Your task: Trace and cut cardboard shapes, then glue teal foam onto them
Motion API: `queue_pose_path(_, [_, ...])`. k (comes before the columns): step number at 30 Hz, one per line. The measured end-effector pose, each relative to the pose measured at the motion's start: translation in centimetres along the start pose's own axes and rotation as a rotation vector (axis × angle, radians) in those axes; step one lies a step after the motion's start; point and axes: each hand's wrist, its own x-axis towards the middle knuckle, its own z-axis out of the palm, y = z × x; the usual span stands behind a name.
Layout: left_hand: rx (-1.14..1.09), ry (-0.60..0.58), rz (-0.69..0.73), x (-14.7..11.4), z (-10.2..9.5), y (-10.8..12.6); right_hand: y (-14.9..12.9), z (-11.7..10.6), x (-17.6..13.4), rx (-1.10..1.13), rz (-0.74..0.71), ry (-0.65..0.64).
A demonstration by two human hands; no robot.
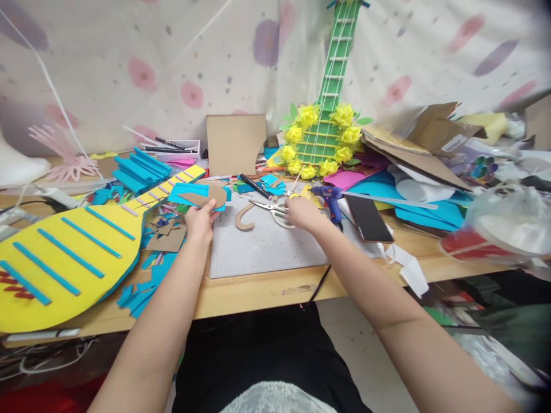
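Note:
My left hand (pixel 200 222) pinches a piece of blue paper (pixel 186 191) together with a brown cardboard cutout (pixel 218 197), rounded at one end and pointed at the other. Over the grey cutting mat (pixel 267 252), my right hand (pixel 303 212) has its fingers closed at the handles of a pair of scissors (pixel 272 207); the blades point left. A hook-shaped cardboard strip (pixel 244 220) lies on the mat between the hands. Just right of my right hand is a blue glue gun (pixel 330 201).
At left lies a yellow paper instrument (pixel 77 246) with blue strips, beside blue paper scraps (pixel 144 289). A green paper instrument (pixel 323 137) with yellow flowers leans at the back. A phone (pixel 368 218), stacked blue sheets (pixel 424 212) and a bagged tub (pixel 499 235) occupy the right.

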Motion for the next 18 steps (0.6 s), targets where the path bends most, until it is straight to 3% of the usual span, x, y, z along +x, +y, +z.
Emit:
queue_pose_path(5, [-0.012, -0.041, -0.009, 0.3, -0.1, -0.3, 0.0, 1.7, -0.1, -0.091, -0.045, 0.033])
queue_pose_path(10, [0.002, -0.072, -0.023, 0.4, 0.0, -0.4, -0.1, 0.9, 0.1, -0.038, -0.019, 0.043])
queue_pose_path(13, [0.005, -0.08, -0.008, 0.6, 0.0, -0.5, 0.7, 0.1, 0.5, 0.142, 0.056, 0.011])
queue_pose_path(18, [0.018, -0.045, 0.044, 0.8, 0.0, -0.6, 1.9, 0.2, 1.6, 0.643, -0.041, -0.06])
